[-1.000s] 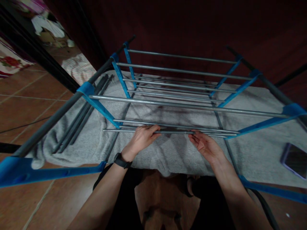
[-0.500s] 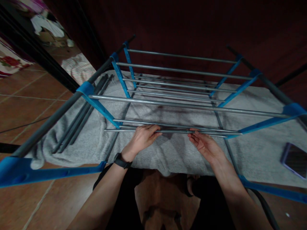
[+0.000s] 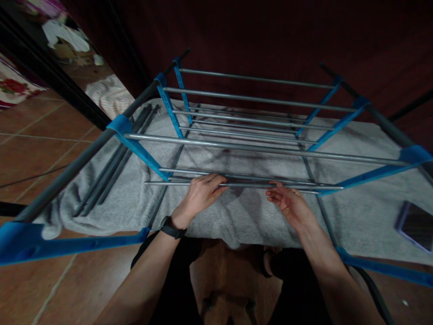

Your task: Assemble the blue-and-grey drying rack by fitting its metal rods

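Observation:
A rack of blue plastic brackets (image 3: 341,126) and grey metal tubes stands in front of me, lying over a grey blanket. My left hand (image 3: 204,192), with a dark watch (image 3: 172,228) on its wrist, is closed around a thin metal rod (image 3: 248,184) low at the rack's near side. Farther right, the fingertips of my right hand (image 3: 287,201) pinch the same rod, the other fingers loosely curled. Other thin rods (image 3: 186,172) run close behind it, partly covered by my fingers. Above my hands a fixed crossbar (image 3: 270,152) spans two brackets.
Several loose grey tubes (image 3: 111,171) lie on the blanket (image 3: 233,216) at the left. A phone (image 3: 417,225) rests at the right edge. Dark reddish panels (image 3: 253,36) rise behind the rack, and a tiled floor (image 3: 37,176) shows at the left.
The rod's left end has shifted slightly to the left. My right hand has slid a little to the right along it; my left hand stays almost in place.

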A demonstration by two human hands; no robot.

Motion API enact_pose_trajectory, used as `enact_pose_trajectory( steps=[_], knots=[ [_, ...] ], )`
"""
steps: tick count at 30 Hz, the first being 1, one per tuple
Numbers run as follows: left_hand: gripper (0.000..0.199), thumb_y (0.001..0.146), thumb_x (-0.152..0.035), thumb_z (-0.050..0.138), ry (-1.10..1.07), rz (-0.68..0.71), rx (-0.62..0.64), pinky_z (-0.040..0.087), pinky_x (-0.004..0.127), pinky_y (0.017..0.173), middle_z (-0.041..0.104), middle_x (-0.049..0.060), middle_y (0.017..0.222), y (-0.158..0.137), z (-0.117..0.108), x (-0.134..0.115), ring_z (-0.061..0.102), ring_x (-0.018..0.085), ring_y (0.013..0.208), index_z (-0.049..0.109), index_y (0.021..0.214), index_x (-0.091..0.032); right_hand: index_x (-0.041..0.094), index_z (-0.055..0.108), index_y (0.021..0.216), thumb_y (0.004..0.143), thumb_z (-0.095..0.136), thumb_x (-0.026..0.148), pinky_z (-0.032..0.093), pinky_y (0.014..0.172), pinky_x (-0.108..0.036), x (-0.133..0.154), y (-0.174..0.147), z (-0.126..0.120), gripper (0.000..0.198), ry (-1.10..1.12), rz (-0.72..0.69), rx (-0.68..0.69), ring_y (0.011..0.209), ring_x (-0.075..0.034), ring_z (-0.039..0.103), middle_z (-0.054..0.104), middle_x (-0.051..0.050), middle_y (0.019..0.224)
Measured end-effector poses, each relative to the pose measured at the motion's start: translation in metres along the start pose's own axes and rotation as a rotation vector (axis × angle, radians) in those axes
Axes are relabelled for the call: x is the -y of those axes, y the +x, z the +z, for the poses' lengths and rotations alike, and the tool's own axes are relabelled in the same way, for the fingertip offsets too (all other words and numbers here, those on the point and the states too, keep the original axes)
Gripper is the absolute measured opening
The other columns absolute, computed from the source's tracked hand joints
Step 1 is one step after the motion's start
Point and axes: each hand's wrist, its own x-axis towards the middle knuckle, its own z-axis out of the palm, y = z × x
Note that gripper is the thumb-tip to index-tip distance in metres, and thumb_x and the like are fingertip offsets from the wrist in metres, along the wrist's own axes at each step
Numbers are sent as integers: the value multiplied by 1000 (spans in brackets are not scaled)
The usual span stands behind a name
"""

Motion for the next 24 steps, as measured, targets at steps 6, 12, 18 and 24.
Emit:
enact_pose_trajectory(
  steps=[6,12,18,24],
  knots=[
    [24,97,-40,54,-20,-15,-34,47,29,75,71,3,93,1,-2,-1,66,17,84,66,105,-21,20,76,84,71,84,40,59,64,-24,2,-2,3,25,32,-39,10,72,-16,71,78,-7,85],
    [26,98,-41,53,0,-29,-31,47,30,77,72,4,92,1,-1,-2,67,17,85,66,106,-21,19,75,90,68,85,32,59,63,-23,5,-4,4,27,82,-81,11,71,-16,72,77,-6,84],
    [24,96,-41,55,16,-58,-18,47,29,76,73,2,96,-1,-3,1,68,18,84,64,108,-22,21,71,78,64,90,34,58,58,-22,8,-2,-3,26,88,-191,-103,67,-14,71,74,1,75],
    [21,96,-40,56,58,-96,-46,45,29,73,72,2,88,-1,-6,1,66,17,80,64,100,-22,22,66,76,70,87,37,57,59,-21,13,-1,-9,26,116,-262,-154,64,-11,69,73,2,72]
  ],
)
